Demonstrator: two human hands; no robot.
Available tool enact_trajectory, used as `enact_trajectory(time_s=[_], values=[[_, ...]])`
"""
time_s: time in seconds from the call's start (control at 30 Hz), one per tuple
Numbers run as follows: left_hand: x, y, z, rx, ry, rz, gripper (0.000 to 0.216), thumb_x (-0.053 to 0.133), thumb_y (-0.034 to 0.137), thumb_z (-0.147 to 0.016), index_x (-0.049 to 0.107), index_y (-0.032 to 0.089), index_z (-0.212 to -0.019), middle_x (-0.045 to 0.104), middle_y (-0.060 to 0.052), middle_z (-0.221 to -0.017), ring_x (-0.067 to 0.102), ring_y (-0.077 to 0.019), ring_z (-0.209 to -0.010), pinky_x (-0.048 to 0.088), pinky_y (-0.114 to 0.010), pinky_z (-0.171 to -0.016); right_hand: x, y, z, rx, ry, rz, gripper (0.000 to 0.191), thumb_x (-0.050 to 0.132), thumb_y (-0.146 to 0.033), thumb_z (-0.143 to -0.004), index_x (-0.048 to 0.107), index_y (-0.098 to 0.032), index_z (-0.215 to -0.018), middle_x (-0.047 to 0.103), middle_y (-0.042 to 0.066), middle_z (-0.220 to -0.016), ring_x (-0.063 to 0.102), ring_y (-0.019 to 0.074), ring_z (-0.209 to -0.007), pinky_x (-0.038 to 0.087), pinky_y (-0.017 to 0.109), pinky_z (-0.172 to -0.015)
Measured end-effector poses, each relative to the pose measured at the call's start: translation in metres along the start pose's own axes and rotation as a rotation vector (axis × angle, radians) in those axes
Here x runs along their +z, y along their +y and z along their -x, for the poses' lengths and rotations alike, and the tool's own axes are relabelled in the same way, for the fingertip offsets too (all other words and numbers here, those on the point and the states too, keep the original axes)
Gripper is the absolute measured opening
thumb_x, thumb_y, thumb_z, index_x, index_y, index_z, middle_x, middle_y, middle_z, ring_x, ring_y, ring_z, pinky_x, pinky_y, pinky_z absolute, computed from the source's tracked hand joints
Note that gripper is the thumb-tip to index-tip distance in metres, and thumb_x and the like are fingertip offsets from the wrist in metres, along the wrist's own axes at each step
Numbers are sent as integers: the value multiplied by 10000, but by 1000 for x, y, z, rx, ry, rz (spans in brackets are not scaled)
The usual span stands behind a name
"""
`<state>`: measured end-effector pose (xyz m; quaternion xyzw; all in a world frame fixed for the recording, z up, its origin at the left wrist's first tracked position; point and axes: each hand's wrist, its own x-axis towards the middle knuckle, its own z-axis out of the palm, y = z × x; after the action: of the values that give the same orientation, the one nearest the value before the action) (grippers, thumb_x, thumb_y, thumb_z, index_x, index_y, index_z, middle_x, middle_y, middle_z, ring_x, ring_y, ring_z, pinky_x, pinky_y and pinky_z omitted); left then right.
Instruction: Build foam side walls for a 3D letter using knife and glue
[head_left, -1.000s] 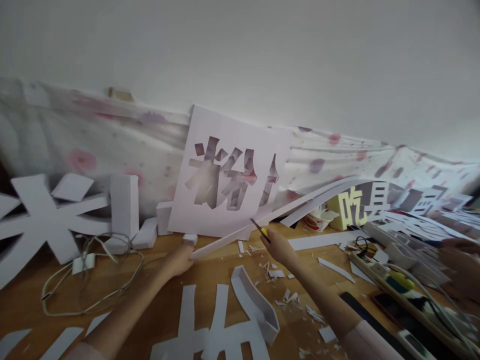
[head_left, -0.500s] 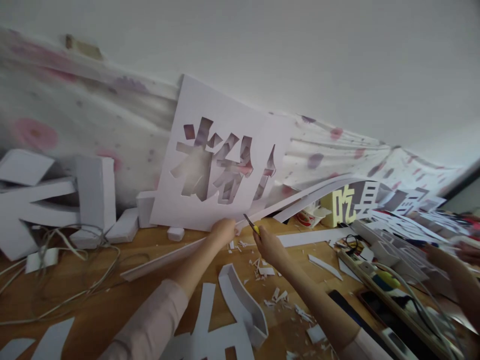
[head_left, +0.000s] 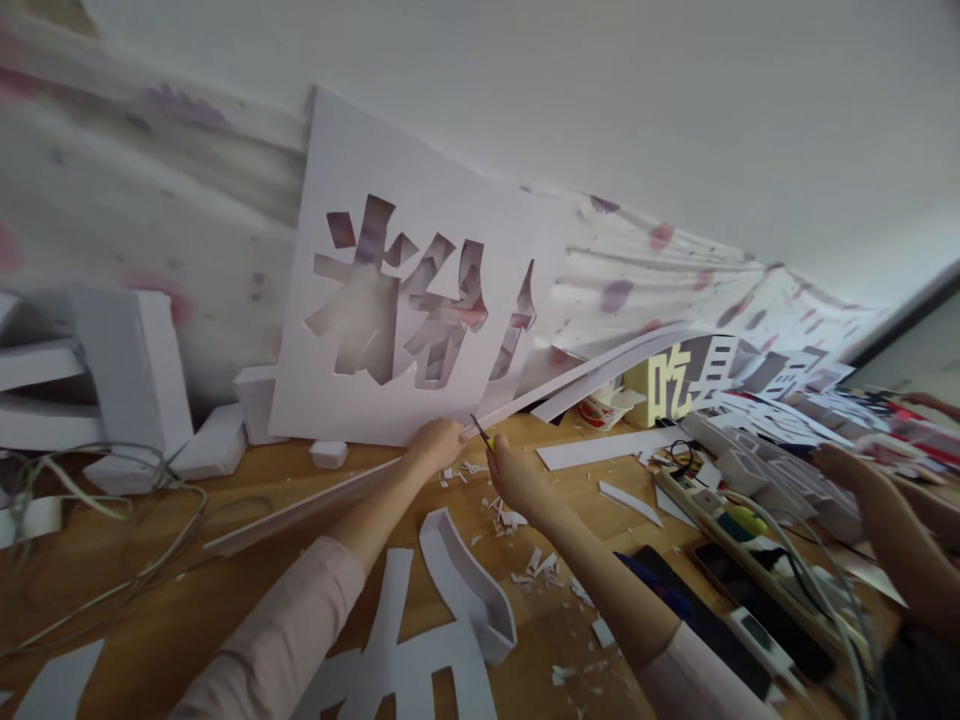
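Note:
My left hand [head_left: 436,446] is closed around a long white foam-board strip [head_left: 315,503] that runs under it and arcs up to the right. In my right hand [head_left: 519,478] is a utility knife [head_left: 482,432] with a yellow part at its grip. Its thin blade points up-left and lies close to the strip, just right of my left fingers; whether it touches cannot be made out. Below my hands are a curved, walled white piece [head_left: 472,590] and a flat white cut-out character [head_left: 442,665]. Small white scraps [head_left: 544,562] lie around them on the wooden table [head_left: 300,590].
Behind my hands a white board [head_left: 300,360] with cut-out characters leans on the patterned curtain. Looped cables [head_left: 112,560] and white blocks stand left. A power strip [head_left: 739,545], phone [head_left: 780,610] and stacked white letters lie right, where another person's hand [head_left: 844,465] reaches in.
The view has shifted right and slightly down. The knife blade is nearer my left hand and the strip. On the right, more of the other person's arms shows.

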<state>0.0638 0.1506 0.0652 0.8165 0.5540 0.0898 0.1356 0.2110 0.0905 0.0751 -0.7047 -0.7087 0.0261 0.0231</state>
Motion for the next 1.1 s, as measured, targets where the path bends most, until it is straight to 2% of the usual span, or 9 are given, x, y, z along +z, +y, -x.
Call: enact_trajectory(time_s=[0.17, 0.53, 1.1], values=[[0, 2, 1, -2, 11, 6, 286, 578, 389, -947, 636, 160, -1109, 666, -79, -1126, 647, -214, -1035, 531, -440, -921, 6, 1, -2, -1, -9, -19, 298, 581, -360, -968, 605, -149, -1177, 668, 70, -1075, 670, 186, -887, 574, 380, -775], [-8, 7, 7, -23, 9, 3, 284, 568, 400, -952, 642, 158, -1081, 678, -70, -1074, 660, -202, -987, 541, -419, -892, 3, -1, -3, 15, -6, -75, 300, 575, -361, -971, 602, -154, -1186, 667, 69, -1085, 671, 192, -904, 573, 392, -789], [-11, 3, 5, -25, 18, -44, 280, 562, 393, -956, 638, 161, -1093, 675, -70, -1071, 660, -195, -965, 549, -411, -875, 9, -3, -10, 14, -26, -167, 310, 583, -361, -966, 597, -160, -1201, 658, 73, -1124, 666, 199, -935, 569, 405, -811]])
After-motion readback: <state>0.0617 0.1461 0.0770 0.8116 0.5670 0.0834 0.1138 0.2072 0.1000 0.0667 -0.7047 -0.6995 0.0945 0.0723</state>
